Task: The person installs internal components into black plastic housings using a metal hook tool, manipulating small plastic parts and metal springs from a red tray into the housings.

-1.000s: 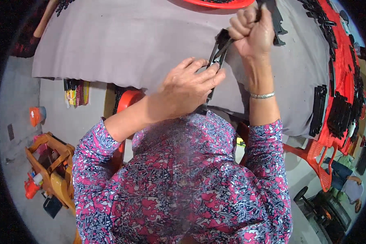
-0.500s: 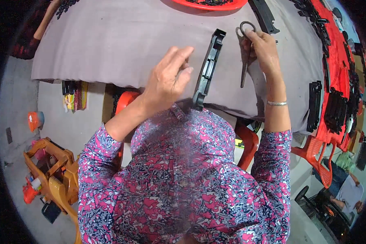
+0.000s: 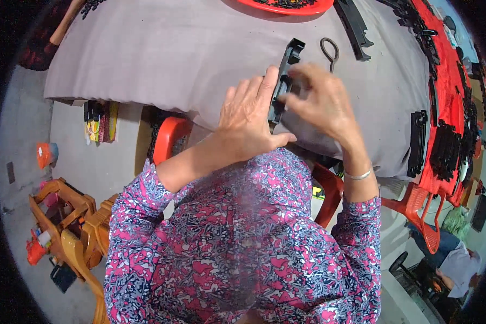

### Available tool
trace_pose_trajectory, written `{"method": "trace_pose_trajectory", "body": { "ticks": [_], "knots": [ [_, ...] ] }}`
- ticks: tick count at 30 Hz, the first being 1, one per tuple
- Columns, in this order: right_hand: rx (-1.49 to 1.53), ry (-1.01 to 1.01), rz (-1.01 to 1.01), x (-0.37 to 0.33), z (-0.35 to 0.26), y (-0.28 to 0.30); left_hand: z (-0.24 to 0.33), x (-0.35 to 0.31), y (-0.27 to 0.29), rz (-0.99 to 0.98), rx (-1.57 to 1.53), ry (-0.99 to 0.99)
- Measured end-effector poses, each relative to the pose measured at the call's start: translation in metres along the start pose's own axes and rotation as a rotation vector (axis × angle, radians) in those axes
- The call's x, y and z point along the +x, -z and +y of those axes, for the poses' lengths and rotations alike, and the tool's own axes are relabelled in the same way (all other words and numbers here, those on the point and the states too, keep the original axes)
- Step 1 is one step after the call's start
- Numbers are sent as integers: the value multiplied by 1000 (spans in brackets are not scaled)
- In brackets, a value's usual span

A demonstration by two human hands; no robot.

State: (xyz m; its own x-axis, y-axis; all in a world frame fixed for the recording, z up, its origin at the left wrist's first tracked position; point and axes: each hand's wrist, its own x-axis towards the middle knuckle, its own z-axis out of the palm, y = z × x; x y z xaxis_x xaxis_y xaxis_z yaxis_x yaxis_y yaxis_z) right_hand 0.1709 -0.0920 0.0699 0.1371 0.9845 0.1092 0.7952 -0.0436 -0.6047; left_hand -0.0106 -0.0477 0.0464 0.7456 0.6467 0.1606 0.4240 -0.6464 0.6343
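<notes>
A long, narrow black plastic part with notches and hollows along it lies on the grey cloth in front of me. Along its left side my left hand rests flat, fingers straight and thumb spread, the fingertips against the part. My right hand is over the part's right side, slightly blurred, with thumb and fingers apart. Just beyond that hand lies a dark metal tool with a loop handle; the hand hides its shaft. No grip on anything shows in either hand.
A red tray of small black pieces stands at the far edge. Another black part lies right of it. Stacks of black parts cover a red cloth on the right. A red chair stands below. Another person's arm shows at far left.
My right hand has let go of the loop-handled tool, now lying on the cloth, and moved left to the black part. My left hand has moved right and flattened against that part.
</notes>
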Motion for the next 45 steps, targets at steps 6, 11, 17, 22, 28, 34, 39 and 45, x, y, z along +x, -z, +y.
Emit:
{"method": "trace_pose_trajectory", "body": {
  "ticks": [6, 11, 17, 22, 28, 34, 39, 45],
  "knots": [
    [-298, -35, -120, 8, -19, -8, 0, 0, -4, -46, 1, 21],
    [-308, -18, -66, 9, -18, -17, 1, 1, -5, -42, 9, 21],
    [-140, 75, -18, 11, -15, -16, -4, 1, -7, -75, -62, 77],
    [-111, 145, 67, 29, -25, -30, -19, 7, 5, 134, -175, -42],
    [46, 204, 97, 48, -41, -28, -27, 9, 32, 208, -141, 88],
    [191, 65, 546, 44, 10, 11, -95, 9, 61, 415, 109, 166],
    [-173, -277, 590, 32, 115, 50, -189, 4, 112, 533, 413, 308],
    [-365, -309, 502, 36, 145, 41, -241, -6, 148, 560, 492, 402]
  ]
}}
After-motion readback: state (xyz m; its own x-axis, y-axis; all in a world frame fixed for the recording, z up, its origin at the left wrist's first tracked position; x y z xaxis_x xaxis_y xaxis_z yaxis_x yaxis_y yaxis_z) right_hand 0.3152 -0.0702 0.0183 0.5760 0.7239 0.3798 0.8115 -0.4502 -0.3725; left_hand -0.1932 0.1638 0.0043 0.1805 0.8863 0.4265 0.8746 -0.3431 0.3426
